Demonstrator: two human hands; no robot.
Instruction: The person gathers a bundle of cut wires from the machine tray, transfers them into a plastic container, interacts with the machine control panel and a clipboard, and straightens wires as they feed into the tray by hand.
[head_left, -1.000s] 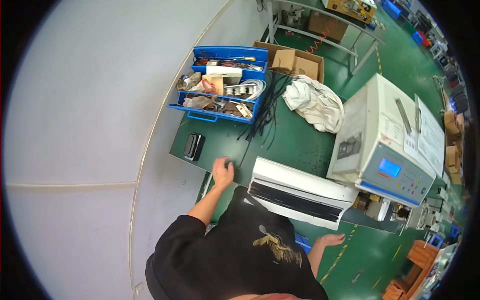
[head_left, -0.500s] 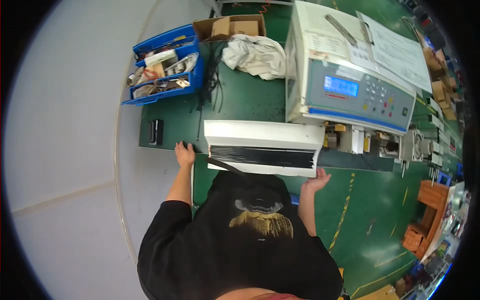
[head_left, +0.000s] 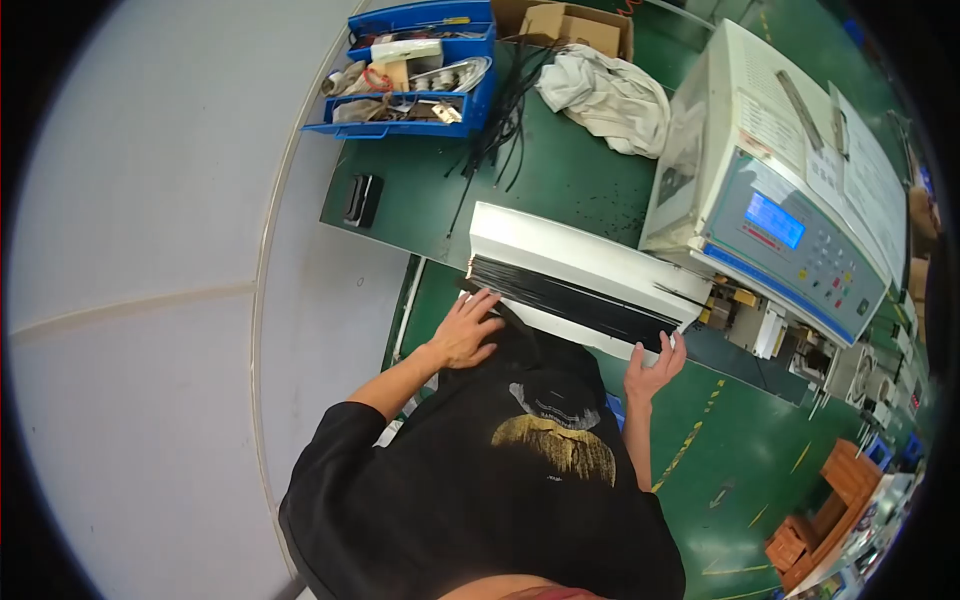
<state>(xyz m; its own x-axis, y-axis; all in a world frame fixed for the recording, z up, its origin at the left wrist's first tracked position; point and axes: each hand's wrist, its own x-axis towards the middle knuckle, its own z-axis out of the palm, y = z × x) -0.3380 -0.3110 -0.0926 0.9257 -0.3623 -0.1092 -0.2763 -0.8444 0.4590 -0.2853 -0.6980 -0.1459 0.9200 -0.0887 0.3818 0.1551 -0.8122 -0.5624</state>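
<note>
L hand (head_left: 466, 330) moved to tray (head_left: 575, 252), R hand (head_left: 655, 368) over its end

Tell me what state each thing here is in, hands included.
blue toolbox: open, full
cardboard box: open
machine display: lit
pale cloth: crumpled
loose black strands: tangled
black strips: lying lengthwise in white trough
left hand: open, fingers spread
right hand: open, fingers partly curled

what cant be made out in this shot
Head view: whether the left hand pinches any black strips; its own fingers hide this.
Head view: the screen text, too small.
Head view: print on the papers, too small.
Head view: the cardboard box's far side, cut off by the top edge.
</note>
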